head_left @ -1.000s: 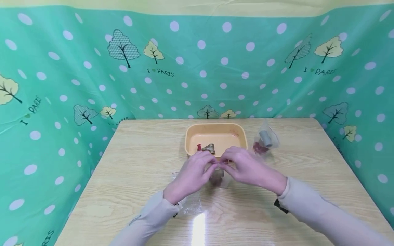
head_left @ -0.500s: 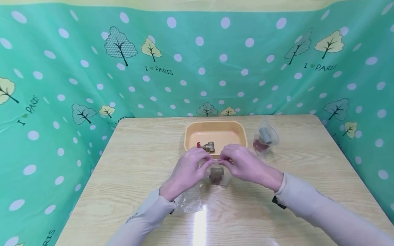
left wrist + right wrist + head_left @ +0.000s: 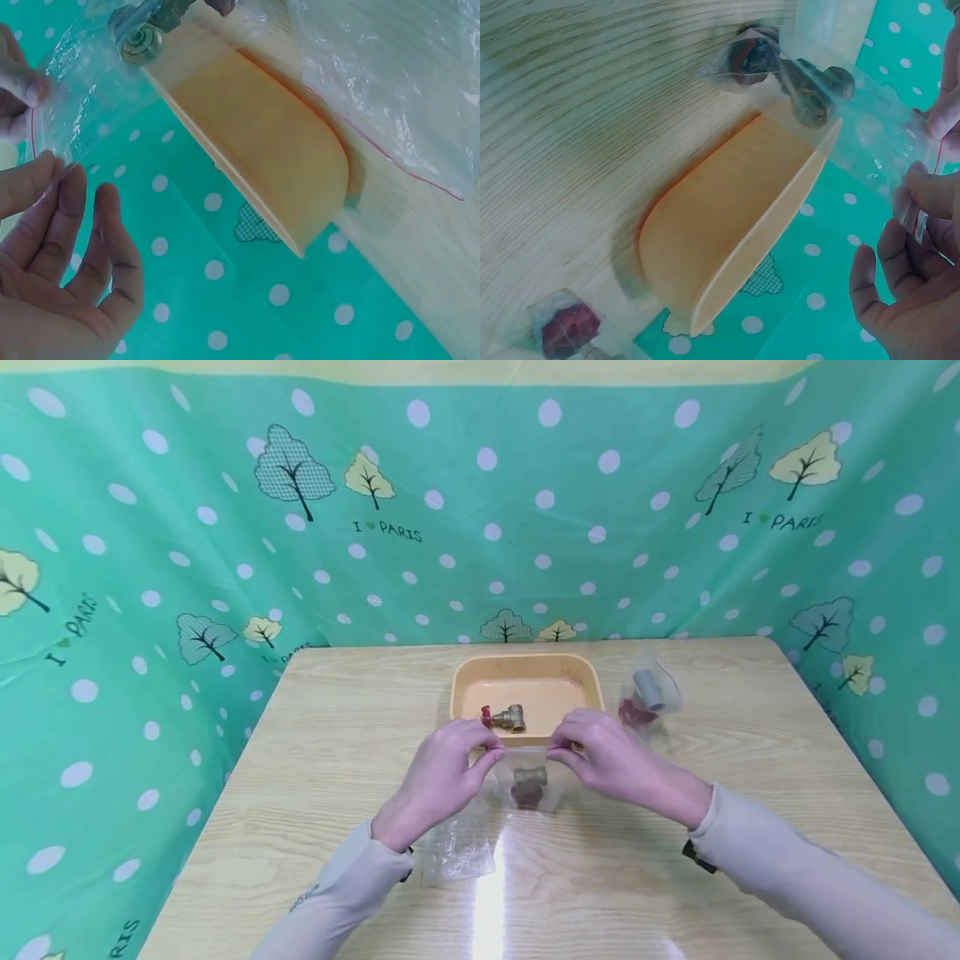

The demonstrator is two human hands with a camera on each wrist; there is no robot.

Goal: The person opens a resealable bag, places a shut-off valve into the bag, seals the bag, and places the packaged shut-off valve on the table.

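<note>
A transparent zip bag [image 3: 555,789] hangs upright between my two hands in front of the tray. Inside it is a brass valve [image 3: 529,777] with a dark red handle at the bottom. My left hand [image 3: 438,775] pinches one end of the bag's top edge between thumb and index finger. At the other end, my right hand [image 3: 618,767] pinches the same edge. The right wrist view shows the bag's red zip line [image 3: 938,154] running between the hands. In the left wrist view, the other left-hand fingers are loosely bent.
A beige tray [image 3: 555,689] behind the hands holds another brass valve [image 3: 510,718] with a red handle. To its right lies a bagged piece [image 3: 647,689] with a grey cylinder and red part. A flat transparent bag [image 3: 459,847] lies near my left forearm.
My hands have moved apart along the bag's top edge, from fingertips nearly together to opposite ends. The bag and the valve in it now show more fully between them.
</note>
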